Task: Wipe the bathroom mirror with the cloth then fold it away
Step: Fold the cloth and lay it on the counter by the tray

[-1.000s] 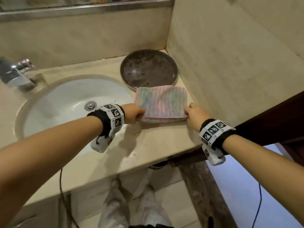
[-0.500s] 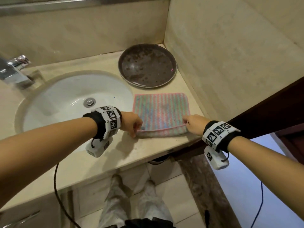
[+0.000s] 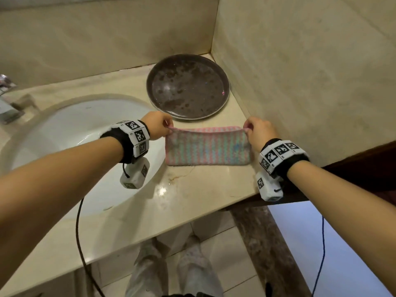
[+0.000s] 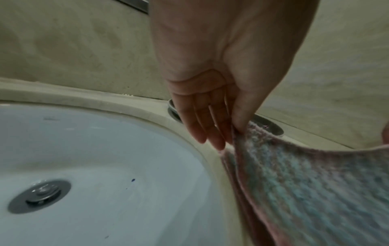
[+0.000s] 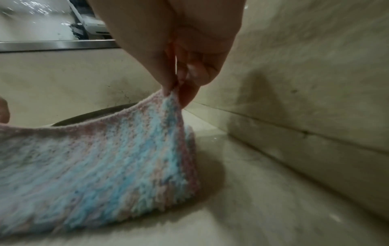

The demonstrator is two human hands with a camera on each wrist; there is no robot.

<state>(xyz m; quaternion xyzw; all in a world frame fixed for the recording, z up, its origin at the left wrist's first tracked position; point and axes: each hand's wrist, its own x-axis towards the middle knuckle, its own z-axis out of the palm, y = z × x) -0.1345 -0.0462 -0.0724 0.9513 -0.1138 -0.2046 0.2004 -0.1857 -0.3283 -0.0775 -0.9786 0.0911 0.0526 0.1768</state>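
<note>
A pink-and-blue striped cloth [image 3: 206,146] lies doubled on the marble counter [image 3: 192,196], between the basin and the right wall. My left hand [image 3: 159,125] pinches its far left corner between thumb and fingers [image 4: 240,119]. My right hand [image 3: 256,130] pinches the far right corner [image 5: 170,89]. Both corners are lifted, so the upper layer of the cloth [image 4: 305,183] [image 5: 94,166] hangs in a shallow curve between the hands while its near fold rests on the counter. The mirror's metal lower edge [image 5: 56,45] shows at the top left of the right wrist view.
A round dark tray [image 3: 187,86] sits in the back corner just beyond the cloth. The white basin [image 3: 70,133] with its drain [image 4: 40,195] lies to the left, a chrome tap [image 3: 6,97] at the far left. Tiled walls [image 3: 300,71] close the right and back.
The hands took the cloth's near corners and carried them up and away over the far half, folding the cloth in two. It now looks half as deep.
</note>
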